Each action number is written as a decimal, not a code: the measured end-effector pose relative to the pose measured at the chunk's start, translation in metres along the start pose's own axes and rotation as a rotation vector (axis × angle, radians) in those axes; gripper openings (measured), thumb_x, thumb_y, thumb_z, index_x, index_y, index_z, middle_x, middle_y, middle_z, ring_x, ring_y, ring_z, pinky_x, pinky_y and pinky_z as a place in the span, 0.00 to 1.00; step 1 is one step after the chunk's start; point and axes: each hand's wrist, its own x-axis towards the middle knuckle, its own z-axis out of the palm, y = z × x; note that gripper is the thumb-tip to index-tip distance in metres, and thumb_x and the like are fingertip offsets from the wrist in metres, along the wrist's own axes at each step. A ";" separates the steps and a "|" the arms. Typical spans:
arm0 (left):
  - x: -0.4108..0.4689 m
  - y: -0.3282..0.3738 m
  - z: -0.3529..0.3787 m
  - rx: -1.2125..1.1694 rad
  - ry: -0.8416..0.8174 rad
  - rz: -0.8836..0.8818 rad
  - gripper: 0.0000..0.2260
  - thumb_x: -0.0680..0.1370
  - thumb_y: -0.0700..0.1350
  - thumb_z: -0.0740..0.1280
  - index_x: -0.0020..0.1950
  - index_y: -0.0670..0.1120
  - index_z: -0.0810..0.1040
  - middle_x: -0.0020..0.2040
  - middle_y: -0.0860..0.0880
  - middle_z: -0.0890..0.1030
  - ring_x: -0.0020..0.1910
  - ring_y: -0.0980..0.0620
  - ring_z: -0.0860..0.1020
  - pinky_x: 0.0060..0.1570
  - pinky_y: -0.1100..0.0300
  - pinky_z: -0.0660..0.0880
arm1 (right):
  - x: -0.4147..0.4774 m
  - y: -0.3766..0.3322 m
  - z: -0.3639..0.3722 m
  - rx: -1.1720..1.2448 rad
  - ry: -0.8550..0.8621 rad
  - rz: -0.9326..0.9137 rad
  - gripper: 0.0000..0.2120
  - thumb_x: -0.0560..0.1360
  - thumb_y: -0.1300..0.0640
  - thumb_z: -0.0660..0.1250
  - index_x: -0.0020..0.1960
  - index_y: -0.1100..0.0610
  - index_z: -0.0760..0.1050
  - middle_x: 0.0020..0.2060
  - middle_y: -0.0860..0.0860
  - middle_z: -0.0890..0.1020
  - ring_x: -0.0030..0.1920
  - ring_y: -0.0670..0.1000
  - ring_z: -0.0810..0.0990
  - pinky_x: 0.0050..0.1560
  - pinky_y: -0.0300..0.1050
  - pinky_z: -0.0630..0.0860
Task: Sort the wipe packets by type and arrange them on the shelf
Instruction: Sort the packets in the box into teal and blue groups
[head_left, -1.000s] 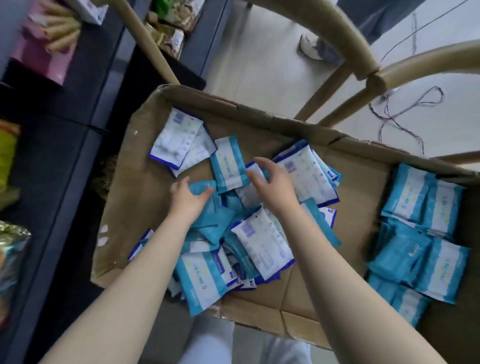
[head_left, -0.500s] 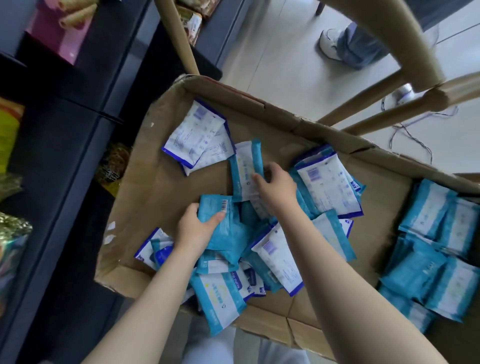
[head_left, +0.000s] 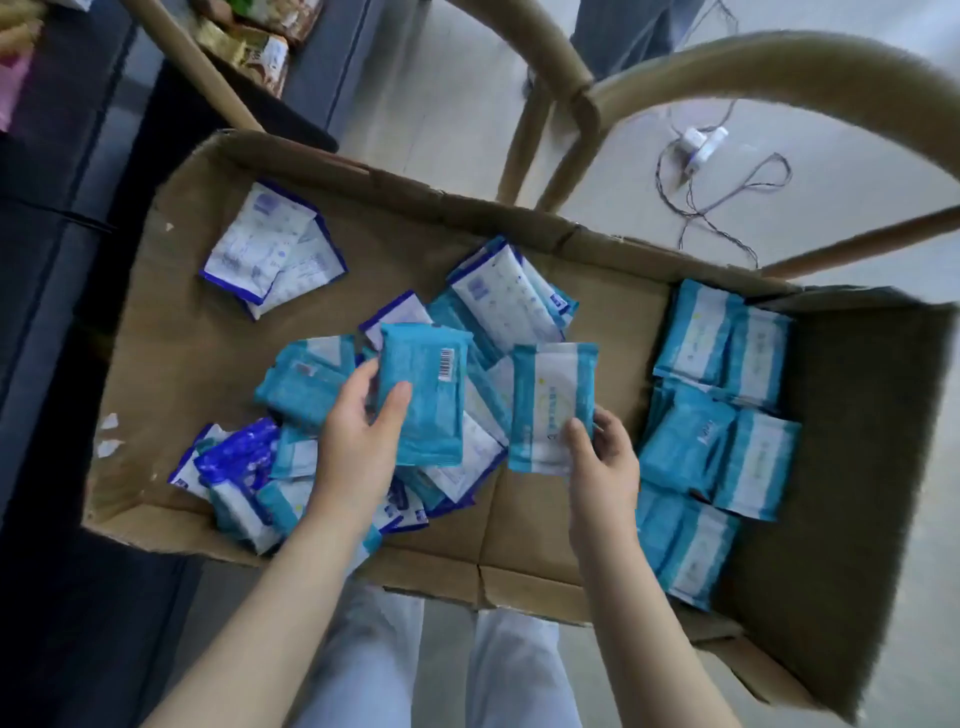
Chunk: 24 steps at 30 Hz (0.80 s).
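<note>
A flattened cardboard box (head_left: 171, 322) carries the wipe packets. My left hand (head_left: 358, 441) holds a teal packet (head_left: 423, 395) with its barcode side up, lifted above the mixed pile (head_left: 291, 457) in the middle. My right hand (head_left: 602, 462) pinches the lower corner of a teal-and-white packet (head_left: 550, 405), also lifted off the pile. Several teal packets (head_left: 722, 415) lie grouped at the right of the cardboard. Two white packets with dark blue edges (head_left: 270, 249) lie apart at the far left.
A wooden chair frame (head_left: 587, 104) arches behind the cardboard. Dark shelving (head_left: 62, 171) with snack packs (head_left: 254, 47) stands on the left. A cable and plug (head_left: 701, 145) lie on the pale floor at the back right. Someone's legs (head_left: 623, 31) stand beyond the chair.
Both hands were reaching into the pile; each has now taken hold of a teal packet and lifted it. The view has shifted left, showing more of the sorted group on the right.
</note>
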 end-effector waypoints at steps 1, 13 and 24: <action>-0.013 -0.001 0.018 -0.027 -0.060 -0.004 0.11 0.82 0.44 0.63 0.59 0.59 0.74 0.54 0.60 0.81 0.51 0.64 0.80 0.48 0.65 0.78 | -0.003 0.004 -0.022 0.026 0.050 0.030 0.08 0.81 0.62 0.65 0.57 0.51 0.76 0.54 0.50 0.83 0.54 0.46 0.81 0.51 0.35 0.75; -0.113 -0.137 0.220 0.350 -0.366 -0.124 0.12 0.78 0.36 0.67 0.61 0.43 0.77 0.51 0.51 0.74 0.49 0.55 0.76 0.53 0.65 0.74 | 0.004 0.104 -0.227 -0.108 0.376 0.380 0.10 0.81 0.61 0.63 0.61 0.55 0.72 0.57 0.55 0.80 0.54 0.56 0.80 0.59 0.56 0.78; -0.118 -0.136 0.241 0.330 -0.296 -0.144 0.12 0.79 0.40 0.68 0.62 0.45 0.77 0.53 0.50 0.80 0.47 0.63 0.77 0.41 0.74 0.73 | 0.014 0.098 -0.241 -0.211 0.369 0.183 0.20 0.79 0.57 0.67 0.71 0.56 0.71 0.66 0.52 0.77 0.66 0.51 0.75 0.61 0.38 0.68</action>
